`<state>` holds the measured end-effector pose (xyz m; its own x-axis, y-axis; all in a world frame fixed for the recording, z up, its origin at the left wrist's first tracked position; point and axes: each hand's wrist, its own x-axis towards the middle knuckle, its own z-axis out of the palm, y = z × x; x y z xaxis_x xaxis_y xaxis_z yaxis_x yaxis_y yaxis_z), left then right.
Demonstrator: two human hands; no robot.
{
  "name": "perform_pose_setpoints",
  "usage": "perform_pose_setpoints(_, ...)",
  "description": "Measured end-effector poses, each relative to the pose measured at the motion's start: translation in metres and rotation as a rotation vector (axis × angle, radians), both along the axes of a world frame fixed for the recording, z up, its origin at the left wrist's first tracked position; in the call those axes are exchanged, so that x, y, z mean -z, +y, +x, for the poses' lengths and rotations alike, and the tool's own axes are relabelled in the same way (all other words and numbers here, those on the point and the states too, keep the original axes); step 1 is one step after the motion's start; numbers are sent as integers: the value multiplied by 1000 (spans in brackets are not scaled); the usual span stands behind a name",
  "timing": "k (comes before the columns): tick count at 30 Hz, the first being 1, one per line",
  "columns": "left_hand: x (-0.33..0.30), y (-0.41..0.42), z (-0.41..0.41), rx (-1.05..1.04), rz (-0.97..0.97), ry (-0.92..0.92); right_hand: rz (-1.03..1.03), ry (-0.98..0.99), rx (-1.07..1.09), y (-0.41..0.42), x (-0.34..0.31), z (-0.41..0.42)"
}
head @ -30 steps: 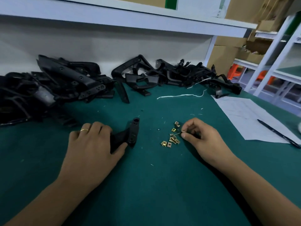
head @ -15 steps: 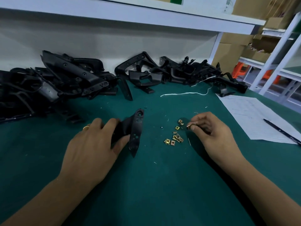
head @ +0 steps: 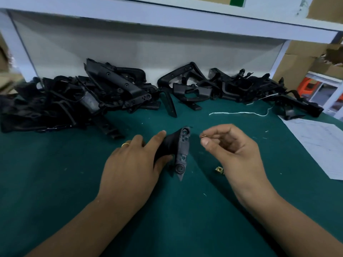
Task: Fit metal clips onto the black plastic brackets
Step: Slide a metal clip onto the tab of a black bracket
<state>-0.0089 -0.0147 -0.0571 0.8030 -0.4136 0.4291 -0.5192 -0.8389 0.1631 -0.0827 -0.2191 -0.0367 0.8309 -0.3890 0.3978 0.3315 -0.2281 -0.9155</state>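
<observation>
The left hand (head: pixel 130 164) grasps a black plastic bracket (head: pixel 181 151), fingers curled round its body, and holds it tilted up off the green bench (head: pixel 55 182) so that its long flat face with two round holes and two small square openings is turned toward the camera. Just to the right of the bracket, and not touching it, the right hand (head: pixel 233 151) pinches a small brass-coloured metal clip (head: pixel 203 136) between thumb and forefinger, level with the bracket's upper end.

No clip is visible anywhere on the face of the bracket in hand, so this piece looks unfitted; the step in hand appears to be bringing the first clip to it. At least one loose clip (head: pixel 219 170) lies on the bench to the right of the bracket, below the right hand's palm, which may hide others.

Behind the bracket, along the white back wall, two heaps of black brackets (head: pixel 111 95) lie on the bench, one to the left and one to the right (head: pixel 241 88). Whether either heap is finished work cannot be told, as no clips can be made out on them. Judged from the size of the heaps, much of the task is probably left.

To the far right of the bracket lies a sheet of paper (head: pixel 319 143).
</observation>
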Motion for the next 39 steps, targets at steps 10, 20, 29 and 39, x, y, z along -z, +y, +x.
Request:
perform_pose_setpoints(10,0,-1,0,-7,7,1,137,114,-125,-6,22,-1)
perform_pose_setpoints(20,-2,-3,-4,19,29,25,322,108,-206,-1,22,-1)
perform_pose_setpoints(29,-2,-3,-3,48,38,15,347,121,-276,-1,20,-2)
perform_pose_setpoints(39,1,-2,-1,99,6,-14,363,118,-303,-1,17,-4)
